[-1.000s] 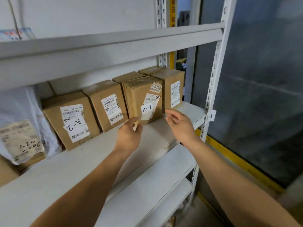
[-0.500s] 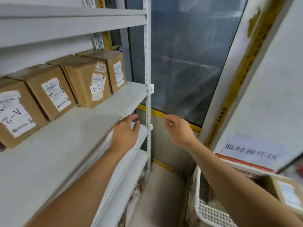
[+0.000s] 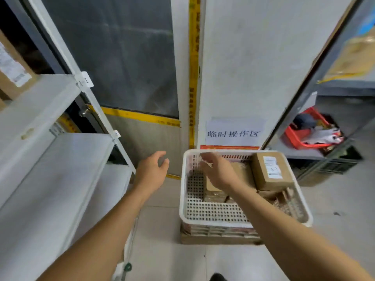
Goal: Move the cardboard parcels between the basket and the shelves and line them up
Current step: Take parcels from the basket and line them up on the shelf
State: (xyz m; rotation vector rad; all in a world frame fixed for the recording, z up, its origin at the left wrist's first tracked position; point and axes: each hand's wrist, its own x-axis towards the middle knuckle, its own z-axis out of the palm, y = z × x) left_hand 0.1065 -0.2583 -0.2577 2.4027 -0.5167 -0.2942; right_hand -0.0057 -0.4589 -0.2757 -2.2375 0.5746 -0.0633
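Note:
A white perforated plastic basket (image 3: 213, 211) stands on the floor at centre right. Inside it lie several brown cardboard parcels; the topmost one (image 3: 271, 171), with a white label, sits in the far right corner. My right hand (image 3: 218, 171) hovers over the basket's left half with relaxed fingers, holding nothing. My left hand (image 3: 152, 172) hangs empty in the air left of the basket, fingers loosely spread. The grey metal shelves (image 3: 46, 159) run along the left, and one labelled parcel (image 3: 12, 72) shows at the far left edge of the upper board.
A paper sign (image 3: 233, 132) is stuck to the white wall behind the basket. A red crate (image 3: 308, 134) full of odds and ends sits on a low shelf at the right. A dark glass door with yellow tape fills the middle background. Tiled floor lies around the basket.
The view has swung from the shelf parcels down and right to the basket. Both hands left the shelf edge; the right one now reaches over the basket.

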